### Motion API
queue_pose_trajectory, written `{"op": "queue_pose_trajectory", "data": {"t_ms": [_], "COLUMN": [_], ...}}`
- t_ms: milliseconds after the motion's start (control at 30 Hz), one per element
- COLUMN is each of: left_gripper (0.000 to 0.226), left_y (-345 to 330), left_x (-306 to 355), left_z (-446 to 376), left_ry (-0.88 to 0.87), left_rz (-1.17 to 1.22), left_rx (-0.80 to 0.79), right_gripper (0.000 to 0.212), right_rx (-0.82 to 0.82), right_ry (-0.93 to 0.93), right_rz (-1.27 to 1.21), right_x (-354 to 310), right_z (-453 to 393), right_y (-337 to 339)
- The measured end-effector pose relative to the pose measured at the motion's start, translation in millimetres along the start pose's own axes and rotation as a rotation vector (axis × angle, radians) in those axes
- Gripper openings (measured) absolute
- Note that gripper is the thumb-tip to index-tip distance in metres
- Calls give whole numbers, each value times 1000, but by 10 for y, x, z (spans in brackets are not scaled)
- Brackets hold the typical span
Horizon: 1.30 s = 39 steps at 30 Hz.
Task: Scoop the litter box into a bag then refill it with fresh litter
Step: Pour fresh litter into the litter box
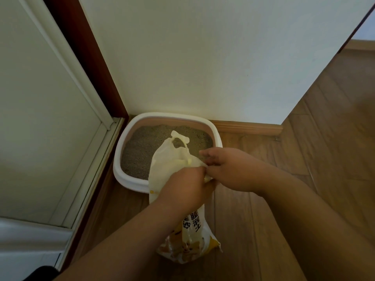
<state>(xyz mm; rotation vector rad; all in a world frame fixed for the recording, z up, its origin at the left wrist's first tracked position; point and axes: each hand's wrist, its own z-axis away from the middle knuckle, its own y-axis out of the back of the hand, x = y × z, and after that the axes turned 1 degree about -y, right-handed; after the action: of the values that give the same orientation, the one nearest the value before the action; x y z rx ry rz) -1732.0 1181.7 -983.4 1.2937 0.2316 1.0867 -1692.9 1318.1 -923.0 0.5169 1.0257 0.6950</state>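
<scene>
In the corner between a white wall (203, 57) and a door frame (89, 63), a litter box (129, 179) with a white rim is set on the wooden floor (304, 159); its rear edge is close against the wall. The box is filled with grey litter (142, 147) whose surface looks fairly level, with no clumps that can be made out. Just in front of the box, a printed litter bag (190, 236) is stood upright on the floor, its pale top leaning over the near rim of the box. A cut-out carry handle (179, 137) is seen at the very top.

The bag's upper edge is gripped by both hands. The left hand (182, 185) is curled, its fingers closed on the plastic, and the right hand (225, 167) is pinched onto the same edge right beside it, with some fingers pointing loosely toward the box. Whether the top is being torn open or closed up cannot be told.

No scoop and no waste bag are seen. The scooping stage is judged to be finished, since the hands are occupied with the litter bag. How much of the litter in the box is fresh cannot be determined, so it is uncertain whether pouring remains or the refill is done.
</scene>
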Motion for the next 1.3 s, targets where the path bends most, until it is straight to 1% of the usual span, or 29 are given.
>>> {"op": "queue_pose_trajectory", "data": {"t_ms": [33, 100, 167, 267, 333, 433, 567, 633, 700, 833, 967, 1100, 1200, 1233, 1300], "left_gripper": [27, 39, 46, 46, 46, 48, 52, 53, 53, 53, 53, 53, 53, 54, 57], "left_y": [19, 63, 96, 148, 267, 513, 830, 957, 1048, 1152, 1270, 1387, 1438, 1445, 1441], "left_x": [16, 65, 135, 223, 237, 238, 259, 246, 213, 216, 186, 149, 136, 132, 131], "left_z": [10, 99, 228, 391, 438, 534, 599, 555, 494, 453, 471, 497, 507, 507, 505], "left_ry": [16, 30, 2, -41, -22, -24, -50, -69, -81, -111, -94, -84, -87, -85, -83], "left_rz": [48, 249, 299, 302, 304, 326, 357, 371, 427, 492, 591, 655, 691, 695, 683], "left_rx": [-5, 80, 121, 136, 160, 259, 396, 470, 543, 642, 709, 754, 776, 783, 793], "right_gripper": [45, 37, 36, 43, 48, 47, 69, 85, 93, 98, 99, 101, 100, 101, 111], "right_rx": [6, 36, 52, 22, -4, -56, -175, -239, -286, -312, -309, -272, -226, -227, -231], "right_ry": [8, 15, 13, -15, -18, 2, 7, 1, -6, -33, -51, -68, -97, -108, -127], "right_rz": [-38, -151, -201, -69, 29, 148, 262, 283, 290, 231, 76, -31, -192, -245, -320], "right_x": [-7, -23, -9, 42, 75, 118, 148, 130, 118, 232, 424, 650, 776, 786, 820], "right_z": [11, 38, 55, 42, 26, 27, 31, 34, 42, -36, -153, -277, -379, -395, -439], "right_y": [8, 34, 70, 101, 97, 79, 60, 62, 56, -52, -228, -459, -624, -669, -771]}}
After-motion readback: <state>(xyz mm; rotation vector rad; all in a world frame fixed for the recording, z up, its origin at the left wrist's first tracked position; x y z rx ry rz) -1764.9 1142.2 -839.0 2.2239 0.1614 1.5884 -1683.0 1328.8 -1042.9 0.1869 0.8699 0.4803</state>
